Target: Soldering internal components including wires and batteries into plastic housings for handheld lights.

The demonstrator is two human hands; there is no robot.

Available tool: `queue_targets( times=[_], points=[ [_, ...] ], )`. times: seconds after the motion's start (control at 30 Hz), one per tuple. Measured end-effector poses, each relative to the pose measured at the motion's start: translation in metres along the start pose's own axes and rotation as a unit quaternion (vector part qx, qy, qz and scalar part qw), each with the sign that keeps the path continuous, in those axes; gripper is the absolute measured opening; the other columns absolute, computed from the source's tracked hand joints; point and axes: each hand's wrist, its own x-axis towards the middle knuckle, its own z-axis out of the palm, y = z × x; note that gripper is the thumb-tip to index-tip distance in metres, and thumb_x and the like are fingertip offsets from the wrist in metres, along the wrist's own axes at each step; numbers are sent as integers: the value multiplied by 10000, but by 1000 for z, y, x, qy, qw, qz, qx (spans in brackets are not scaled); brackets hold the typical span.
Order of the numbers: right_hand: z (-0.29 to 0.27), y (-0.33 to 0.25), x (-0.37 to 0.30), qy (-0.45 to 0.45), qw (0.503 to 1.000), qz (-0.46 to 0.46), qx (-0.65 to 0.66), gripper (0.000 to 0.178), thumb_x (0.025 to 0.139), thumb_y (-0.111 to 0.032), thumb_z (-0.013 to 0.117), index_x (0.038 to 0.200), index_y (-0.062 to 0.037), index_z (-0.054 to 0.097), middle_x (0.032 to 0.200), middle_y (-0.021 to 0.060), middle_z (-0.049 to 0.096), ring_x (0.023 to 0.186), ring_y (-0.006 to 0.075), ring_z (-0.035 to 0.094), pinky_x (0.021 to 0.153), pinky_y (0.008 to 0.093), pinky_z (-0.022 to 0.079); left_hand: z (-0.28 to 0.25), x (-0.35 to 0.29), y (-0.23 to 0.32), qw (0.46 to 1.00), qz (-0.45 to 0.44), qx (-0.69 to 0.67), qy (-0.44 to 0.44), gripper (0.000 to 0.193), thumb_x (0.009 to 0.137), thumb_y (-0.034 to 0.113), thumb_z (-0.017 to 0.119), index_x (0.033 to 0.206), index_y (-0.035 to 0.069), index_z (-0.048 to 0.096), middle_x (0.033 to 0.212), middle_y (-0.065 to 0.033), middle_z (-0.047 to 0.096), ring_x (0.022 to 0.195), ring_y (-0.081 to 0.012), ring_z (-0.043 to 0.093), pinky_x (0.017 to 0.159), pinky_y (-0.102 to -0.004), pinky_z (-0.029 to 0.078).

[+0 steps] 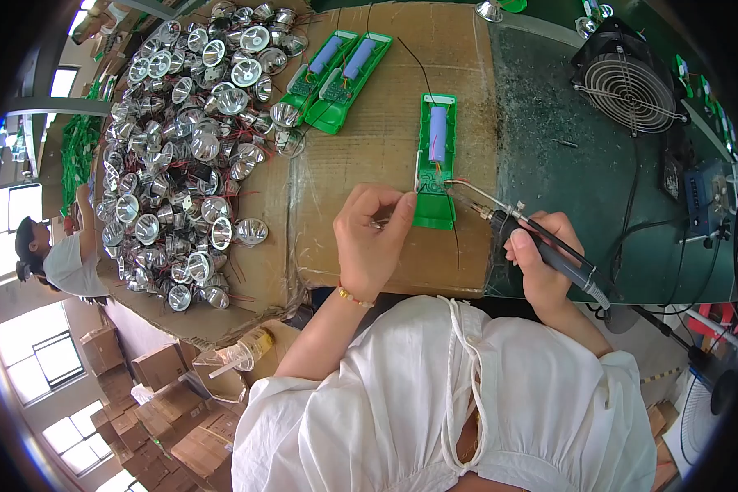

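Observation:
A green plastic casing (435,215) lies on the cardboard in front of me, holding a purple cylindrical battery (438,135) and a small green circuit board (432,181). My right hand (547,257) grips a soldering iron (549,252) with a thin metal feed tube beside its tip. The tip points at the board from the right. At the casing's left edge, my left hand (372,235) is closed in a pinch. A bit of something shiny shows between its fingers, but what it is stays hidden. A dark wire crosses the casing's lower part.
Many silver reflector lamp heads (206,146) with red wires are piled at the left. Two more green casings (333,115) with batteries lie beyond. A fan (627,92) stands far right, near a blue box (708,201). Another person (72,258) is at far left.

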Motion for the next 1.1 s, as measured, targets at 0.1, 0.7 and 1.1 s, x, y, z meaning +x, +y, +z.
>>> queue_targets(
  times=[0.1,0.7,1.1],
  points=[
    [1,1,1,-18,1000,-4,-1,150,806,-51,643,834,10,509,696,76,582,592,77,523,535,213,420,2,1,-3,996,54,52,-52,89,756,45,675,741,-15,610,800,-87,569,616,-144,569,554,-243,461],
    [0,-4,0,9,1000,-8,14,141,809,-30,622,837,13,490,684,87,561,567,84,518,508,222,426,7,4,-2,992,56,96,-57,106,743,65,675,707,-5,604,763,-91,560,592,-172,558,523,-266,439],
    [-28,7,11,25,998,-57,-18,130,840,-54,577,860,14,468,715,103,547,554,105,516,504,219,442,7,5,4,998,-13,54,-36,85,725,72,689,746,17,628,731,-95,620,584,-197,595,545,-289,463]
  ],
)
